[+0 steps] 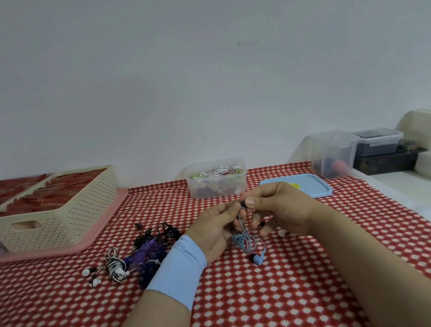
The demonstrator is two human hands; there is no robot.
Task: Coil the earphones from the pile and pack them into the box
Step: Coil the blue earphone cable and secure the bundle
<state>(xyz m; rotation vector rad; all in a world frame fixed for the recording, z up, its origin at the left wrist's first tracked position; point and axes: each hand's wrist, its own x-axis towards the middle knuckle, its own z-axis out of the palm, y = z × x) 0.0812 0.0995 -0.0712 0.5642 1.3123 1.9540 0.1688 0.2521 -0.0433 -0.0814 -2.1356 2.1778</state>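
Blue earphones (246, 241) hang between my hands above the red checked cloth. My right hand (276, 210) pinches one earbud at its fingertips, and my left hand (216, 229) pinches the cable just beside it. The loosely coiled cable dangles below, with the second blue earbud (257, 258) lying on the cloth. A pile of earphones (144, 252) in black, purple and black-and-white lies left of my left wrist. The clear plastic box (217, 180) stands behind my hands and holds several coiled earphones.
A blue lid (316, 185) lies right of the box. A cream basket (50, 211) on a pink tray (103, 229) fills the left side. Clear and dark containers (355, 152) and white blocks stand at the right. A small white earbud (282, 233) lies under my right hand.
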